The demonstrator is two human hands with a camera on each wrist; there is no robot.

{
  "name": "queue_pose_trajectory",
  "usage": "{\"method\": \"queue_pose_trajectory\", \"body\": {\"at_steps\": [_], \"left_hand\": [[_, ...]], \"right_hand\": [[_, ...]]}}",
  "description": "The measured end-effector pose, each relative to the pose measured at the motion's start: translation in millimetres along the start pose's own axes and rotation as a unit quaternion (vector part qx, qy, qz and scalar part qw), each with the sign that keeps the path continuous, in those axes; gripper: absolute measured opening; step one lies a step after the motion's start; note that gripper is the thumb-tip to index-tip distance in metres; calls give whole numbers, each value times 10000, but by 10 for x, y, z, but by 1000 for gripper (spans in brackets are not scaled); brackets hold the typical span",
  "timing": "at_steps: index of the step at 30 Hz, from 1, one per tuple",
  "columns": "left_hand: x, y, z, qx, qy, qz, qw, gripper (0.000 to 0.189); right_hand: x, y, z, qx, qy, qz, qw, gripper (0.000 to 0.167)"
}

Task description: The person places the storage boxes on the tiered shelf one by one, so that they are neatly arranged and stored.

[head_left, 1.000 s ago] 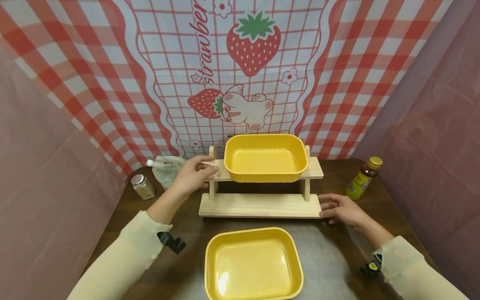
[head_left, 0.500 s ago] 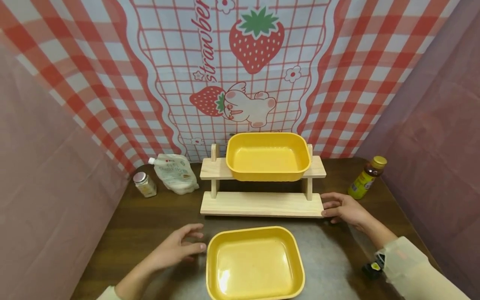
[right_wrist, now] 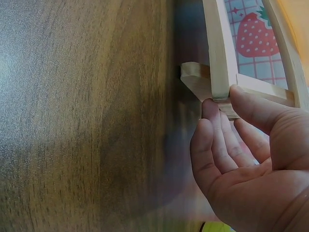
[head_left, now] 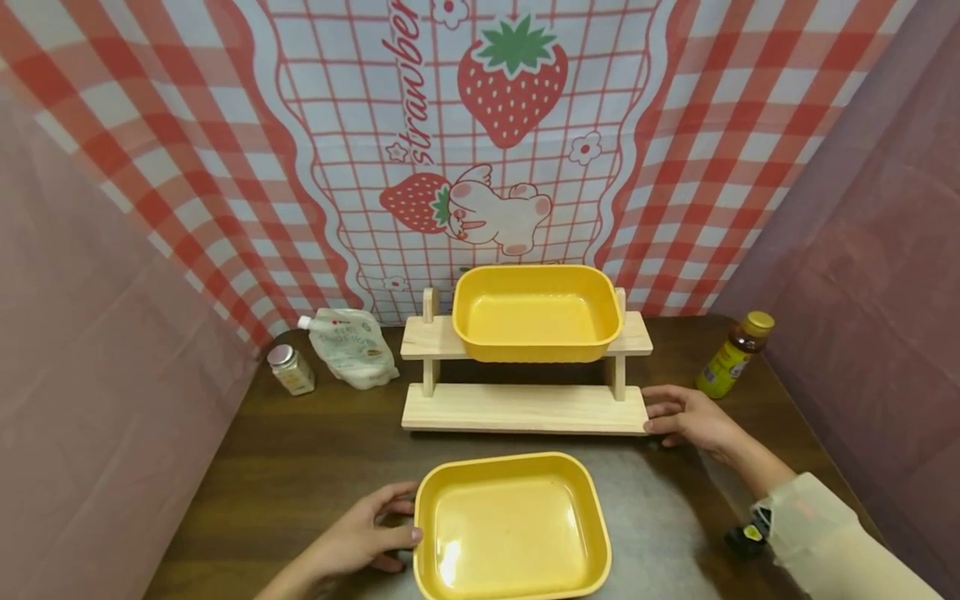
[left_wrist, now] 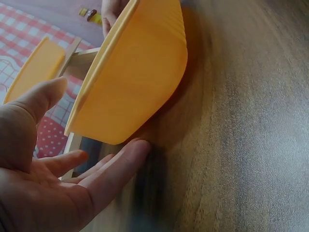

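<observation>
A yellow plastic basin (head_left: 517,533) sits on the table in front of a two-tier wooden shelf (head_left: 517,408). Beside its left wall is my left hand (head_left: 367,529), thumb and fingers spread; in the left wrist view the thumb stands off the basin (left_wrist: 135,72) and a fingertip lies near its base. My right hand (head_left: 693,425) pinches the right end of the shelf's lower board, with the thumb on one side and fingers beneath, as the right wrist view shows on the board (right_wrist: 219,53). On the upper tier stands another yellow basin (head_left: 536,321).
At the back left are a small lidded jar (head_left: 291,371) and a white spouted pouch (head_left: 352,346). A bottle with a gold cap (head_left: 735,354) stands at the back right. Behind the shelf hangs a strawberry-print cloth (head_left: 517,192); pinkish cloth walls (head_left: 82,333) flank the table.
My left hand has left the upper tier's left end and come down and toward me to the front basin's left side. My right hand has stayed at the lower board.
</observation>
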State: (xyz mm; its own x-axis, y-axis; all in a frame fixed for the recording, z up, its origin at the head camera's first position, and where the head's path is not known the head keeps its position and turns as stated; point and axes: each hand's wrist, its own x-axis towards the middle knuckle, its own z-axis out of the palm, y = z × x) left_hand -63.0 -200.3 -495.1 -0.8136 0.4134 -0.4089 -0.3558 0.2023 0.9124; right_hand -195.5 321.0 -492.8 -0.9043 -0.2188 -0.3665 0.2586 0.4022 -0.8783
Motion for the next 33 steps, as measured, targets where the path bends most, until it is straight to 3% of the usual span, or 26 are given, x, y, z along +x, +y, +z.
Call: {"method": "queue_pose_trajectory", "body": {"at_steps": [15, 26, 33], "left_hand": [[53, -51, 39, -179, -40, -63, 9998, 81], [76, -58, 64, -217, 59, -53, 9997, 72], [63, 21, 163, -295, 393, -227, 9985, 67]], "right_hand": [[6, 29, -3, -4, -13, -83, 10000, 74], [8, 25, -5, -4, -37, -105, 9999, 75], [11, 27, -9, -23, -25, -87, 10000, 76]]}}
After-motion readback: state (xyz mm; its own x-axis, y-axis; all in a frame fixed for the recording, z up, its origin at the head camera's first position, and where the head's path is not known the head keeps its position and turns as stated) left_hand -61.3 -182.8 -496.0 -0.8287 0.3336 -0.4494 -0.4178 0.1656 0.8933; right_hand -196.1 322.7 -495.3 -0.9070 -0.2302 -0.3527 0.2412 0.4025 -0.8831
